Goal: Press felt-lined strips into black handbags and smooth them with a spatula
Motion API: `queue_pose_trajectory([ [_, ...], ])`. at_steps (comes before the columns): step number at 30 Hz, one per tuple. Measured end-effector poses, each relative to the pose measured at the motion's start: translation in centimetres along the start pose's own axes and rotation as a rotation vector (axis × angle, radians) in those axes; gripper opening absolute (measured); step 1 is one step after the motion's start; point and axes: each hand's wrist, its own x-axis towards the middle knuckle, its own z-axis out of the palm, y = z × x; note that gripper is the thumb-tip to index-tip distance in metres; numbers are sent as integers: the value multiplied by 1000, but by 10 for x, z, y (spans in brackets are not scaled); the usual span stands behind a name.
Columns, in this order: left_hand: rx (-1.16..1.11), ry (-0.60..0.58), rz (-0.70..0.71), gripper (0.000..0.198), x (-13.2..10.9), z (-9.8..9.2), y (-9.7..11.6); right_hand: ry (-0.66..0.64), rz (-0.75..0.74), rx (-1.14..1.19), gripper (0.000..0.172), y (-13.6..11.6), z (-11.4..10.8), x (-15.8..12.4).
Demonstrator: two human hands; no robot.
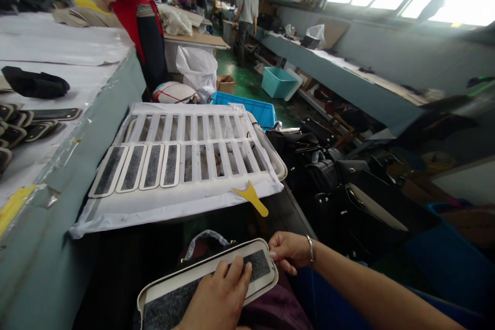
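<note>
A long white-rimmed strip with a dark grey insert lies across my lap at the bottom of the view. My left hand rests on top of it, fingers laid flat on the grey insert. My right hand, with a metal bracelet on the wrist, pinches the strip's right end with curled fingers. Just beyond lies a white slotted template board. Its lower left slots hold several similar grey-filled strips. A yellow plastic scraper lies on the board's near right corner.
A grey-green workbench with white paper and dark pieces runs along the left. Black bags are piled to the right, and blue bins stand behind the board. A person in a red apron stands at the bench; others work farther back.
</note>
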Motion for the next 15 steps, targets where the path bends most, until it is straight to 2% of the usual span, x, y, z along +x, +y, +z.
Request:
queue_pose_trajectory([
  [5, 65, -61, -4, 86, 2, 2, -4, -32, 143, -134, 45, -25, 3, -9],
  [9, 82, -33, 10, 81, 4, 1, -3, -15, 264, -268, 52, -46, 12, -12],
  [13, 36, -15, -44, 90, 3, -14, 5, 31, 310, -294, 57, -55, 21, -13],
  [15, -80, -28, -42, 100, -9, -27, 6, 73, 307, -312, 55, -53, 27, -16],
])
